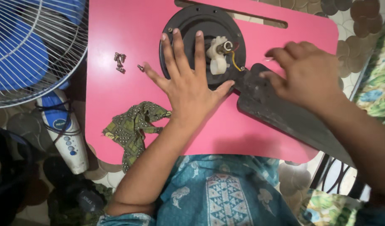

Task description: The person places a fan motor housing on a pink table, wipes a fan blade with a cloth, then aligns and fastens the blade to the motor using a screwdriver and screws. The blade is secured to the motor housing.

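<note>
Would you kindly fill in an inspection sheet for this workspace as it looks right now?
Surface: pink table, partly bare.
Job's things: round black motor housing with white gear piece; dark fan blade alongside.
Clutter: loose screws; green patterned cloth.
Grips: left hand flat, open on the housing; right hand on the blade, fingers curled, blurred.
Cables: yellow wire at the gear.
Surroundings: blue pedestal fan, patterned floor.

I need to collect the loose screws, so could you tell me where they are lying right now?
In the head view, the screws lie on the pink table, left of the left hand.
</note>
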